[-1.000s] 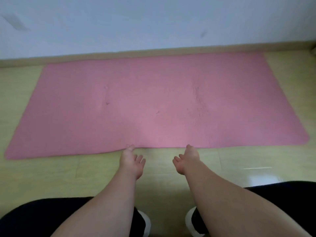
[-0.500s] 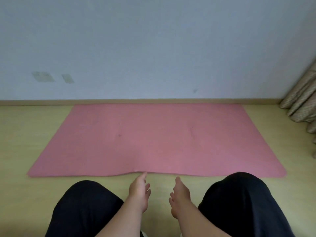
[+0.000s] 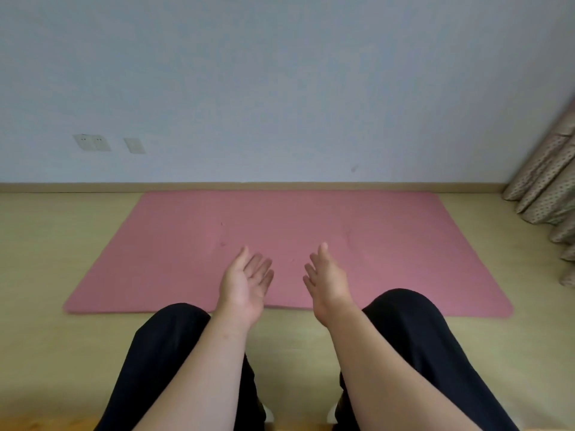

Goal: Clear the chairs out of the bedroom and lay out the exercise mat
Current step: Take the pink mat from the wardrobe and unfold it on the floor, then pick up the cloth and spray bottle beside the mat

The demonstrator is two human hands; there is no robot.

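Note:
A pink exercise mat (image 3: 389, 244) lies flat and unrolled on the wooden floor, its far long edge close to the wall's skirting board. My left hand (image 3: 245, 281) hovers above the mat's near edge with the palm turned inward and the fingers relaxed, holding nothing. My right hand (image 3: 326, 279) is held the same way a little to the right, palm facing the left hand, empty. Both hands are raised off the mat. No chair is in view.
My knees in black trousers (image 3: 413, 331) are bent just before the mat's near edge. A patterned curtain (image 3: 547, 194) hangs at the right. Wall sockets (image 3: 93, 142) sit low on the white wall. Bare wooden floor (image 3: 46, 244) lies left of the mat.
Both hands have lifted from the mat's near edge and now hover over it, palms facing each other. The view has tilted up and back, and my knees have come into view.

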